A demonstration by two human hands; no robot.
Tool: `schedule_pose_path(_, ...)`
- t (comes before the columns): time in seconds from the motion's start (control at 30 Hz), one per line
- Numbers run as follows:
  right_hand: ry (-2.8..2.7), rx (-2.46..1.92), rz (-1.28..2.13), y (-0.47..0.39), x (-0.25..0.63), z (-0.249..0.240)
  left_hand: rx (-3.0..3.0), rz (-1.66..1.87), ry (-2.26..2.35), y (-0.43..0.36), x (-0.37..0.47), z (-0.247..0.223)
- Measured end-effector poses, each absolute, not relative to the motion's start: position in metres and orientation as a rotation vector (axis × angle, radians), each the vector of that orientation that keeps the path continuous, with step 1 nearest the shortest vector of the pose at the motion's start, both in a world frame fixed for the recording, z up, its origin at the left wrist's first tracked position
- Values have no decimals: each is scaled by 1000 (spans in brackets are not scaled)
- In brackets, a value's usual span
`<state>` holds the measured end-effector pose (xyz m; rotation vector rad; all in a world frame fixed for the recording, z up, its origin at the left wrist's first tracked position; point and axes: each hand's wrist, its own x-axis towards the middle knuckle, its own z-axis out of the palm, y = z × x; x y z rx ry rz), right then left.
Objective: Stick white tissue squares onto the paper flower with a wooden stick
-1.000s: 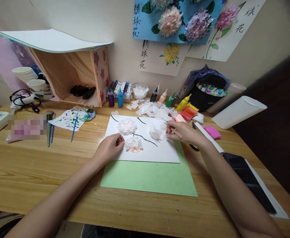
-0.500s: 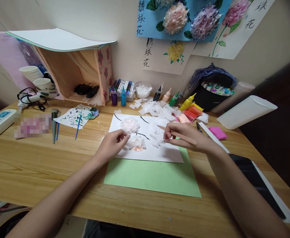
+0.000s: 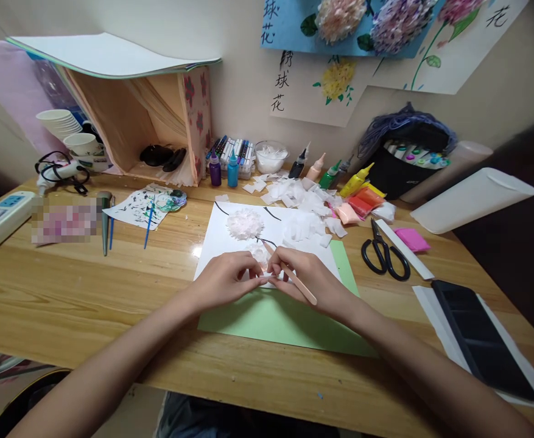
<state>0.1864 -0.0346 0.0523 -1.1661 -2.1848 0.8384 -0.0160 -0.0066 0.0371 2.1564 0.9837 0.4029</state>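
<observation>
Both hands meet over the lower edge of a white paper that lies on a green sheet. My left hand pinches a small white piece, mostly hidden by the fingertips. Touching it, my right hand has its fingertips on the same spot and holds a wooden stick slanting across the fingers. Just beyond the fingers is a partly covered paper flower with a peach base. A fuller, pale pink-white flower sits above it. White paper pieces lie loose on the right of the sheet.
Paint bottles, a glass bowl and markers line the back. Black scissors and a dark tray lie at right. Brushes and a painted paper are at left, before an open box.
My right hand has moved left from the loose white pieces to meet my left hand, which has shifted slightly right. The scissors now show fully. The camera view has shifted a little.
</observation>
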Motion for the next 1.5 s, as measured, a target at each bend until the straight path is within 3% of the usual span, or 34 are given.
schedule_pose_path(0.2,-2075,-1205,1006,-33,186,51,2036,318,1030,-5,-19,37)
schedule_pose_path(0.63,-2091,-1163,994,-34,183,48,1946,336,954,-2,-22,40)
schedule_pose_path(0.83,-2203,-885,702,-32,186,35,1981,89,999,5,-36,44)
schedule_pose_path(1.13,-2192,-842,724,-23,190,2,1893,128,1121,14,-36,37)
schedule_pose_path(1.5,-2155,-931,822,-21,188,-2,1850,340,1233,8,-25,19)
